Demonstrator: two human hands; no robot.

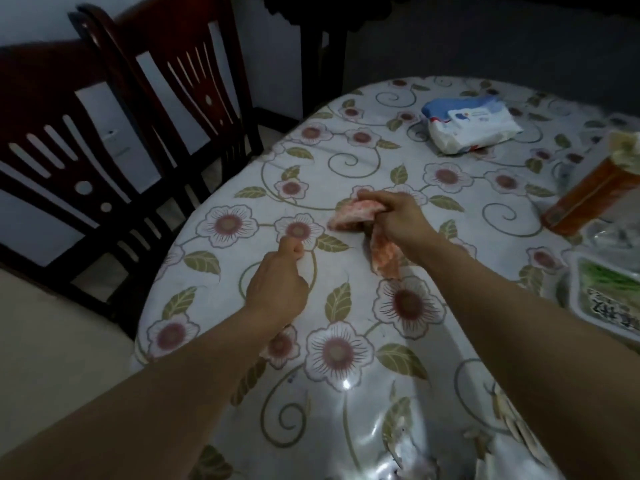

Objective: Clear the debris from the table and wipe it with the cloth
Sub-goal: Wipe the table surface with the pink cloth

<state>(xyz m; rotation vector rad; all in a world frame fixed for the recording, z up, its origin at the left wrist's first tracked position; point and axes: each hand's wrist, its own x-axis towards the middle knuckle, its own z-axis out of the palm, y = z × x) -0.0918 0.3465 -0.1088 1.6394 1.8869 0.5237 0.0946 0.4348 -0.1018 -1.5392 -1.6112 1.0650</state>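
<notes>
Pink and limp, the cloth [356, 214] looks light and floppy, best bunched in a fist near its middle so it does not trail across the table [346, 161]. Her right hand [398, 213] has its fingers curled tight round it at mid-table, one end dangling. Beside it, the left hand [280, 275] has fingertips pinched together against the flowered cover, perhaps on a crumb too small to see.
</notes>
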